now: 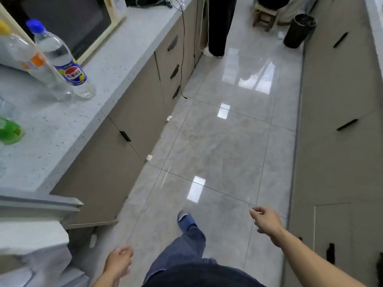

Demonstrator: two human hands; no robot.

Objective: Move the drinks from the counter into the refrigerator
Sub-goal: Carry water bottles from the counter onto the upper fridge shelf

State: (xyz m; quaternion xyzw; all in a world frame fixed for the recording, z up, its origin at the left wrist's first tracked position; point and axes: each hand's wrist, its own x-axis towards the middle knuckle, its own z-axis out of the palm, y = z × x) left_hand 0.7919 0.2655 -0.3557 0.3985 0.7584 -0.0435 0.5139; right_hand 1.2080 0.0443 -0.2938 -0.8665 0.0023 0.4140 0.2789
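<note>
Head view: both bottles (60,59) stand on the counter (62,125), well apart from the loosely curled, empty left hand (118,264) and right hand (267,221).

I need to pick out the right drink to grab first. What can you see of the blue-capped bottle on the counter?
The blue-capped bottle is clear plastic, filled with a colourless drink. A blue and yellow label with a red oval wraps its lower half. It stands on the speckled grey counter, capped, beside a yellow-capped bottle and before a cream-framed appliance. Neither hand touches it.
</note>
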